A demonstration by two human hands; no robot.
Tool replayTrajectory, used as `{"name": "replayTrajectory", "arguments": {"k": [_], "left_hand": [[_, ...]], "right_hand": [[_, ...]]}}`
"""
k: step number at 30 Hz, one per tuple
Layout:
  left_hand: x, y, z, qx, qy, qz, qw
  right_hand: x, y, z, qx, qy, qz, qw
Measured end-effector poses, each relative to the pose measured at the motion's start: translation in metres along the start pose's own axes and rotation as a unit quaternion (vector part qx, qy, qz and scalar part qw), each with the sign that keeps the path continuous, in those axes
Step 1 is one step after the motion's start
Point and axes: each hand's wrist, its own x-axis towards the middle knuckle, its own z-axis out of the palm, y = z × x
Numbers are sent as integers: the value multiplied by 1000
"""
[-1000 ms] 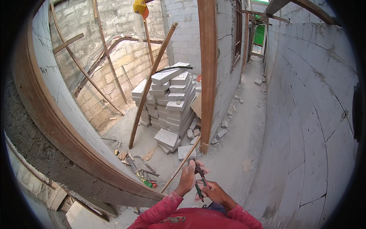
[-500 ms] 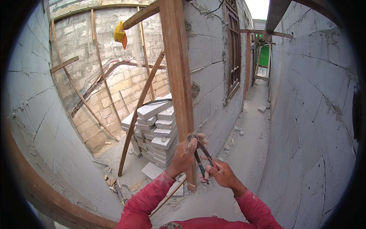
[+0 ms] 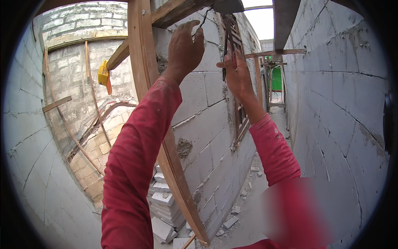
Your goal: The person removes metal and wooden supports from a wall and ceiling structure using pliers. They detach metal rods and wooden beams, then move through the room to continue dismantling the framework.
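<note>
My left hand (image 3: 185, 52) is raised beside the wooden beam (image 3: 176, 12), its finger and thumb closed round a thin dark wire (image 3: 204, 20) that runs up to the beam. To its right, my right hand (image 3: 239, 76) grips the handles of a pair of pincers (image 3: 227, 38). The tool stands upright with its jaws at the top. Just above it, a grey flat piece (image 3: 228, 5) partly crosses the top of the view. The wooden post (image 3: 143, 45) meets the beam left of my left hand.
A grey block wall (image 3: 192, 97) with a wooden window frame (image 3: 241, 118) stands close ahead. Another block wall (image 3: 331, 103) lines the passage on the right. Stacked blocks (image 3: 163, 198) sit low behind the post. A yellow cap (image 3: 103, 74) hangs at the beam's left end.
Both hands have risen from low beside the post to the beam near the top. They have moved apart; the pincers are now upright in my right hand. The view has tilted upward.
</note>
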Motion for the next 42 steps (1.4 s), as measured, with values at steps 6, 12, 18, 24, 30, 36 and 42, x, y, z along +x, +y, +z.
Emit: {"name": "replayTrajectory", "arguments": {"k": [6, 12, 18, 24, 30, 36, 42], "left_hand": [[48, -30, 62, -117, -43, -71, 990], [46, -20, 77, -191, -49, -143, 970], [37, 7, 88, -166, -1, -179, 970], [33, 23, 97, -154, 25, -217, 964], [29, 22, 100, -108, 43, -194, 974], [35, 15, 107, -106, 37, -207, 972], [53, 1, 115, -38, 51, -246, 967]], "right_hand": [[65, 38, 36, 0, 18, -60, 998], [79, 66, 51, 37, -4, -97, 995], [77, 52, 46, 31, 5, -118, 993], [81, 72, 56, -40, 18, -152, 987], [80, 75, 69, 22, 17, -176, 984], [75, 66, 61, 80, 23, -174, 981], [64, 55, 62, 73, -7, -214, 974]]}}
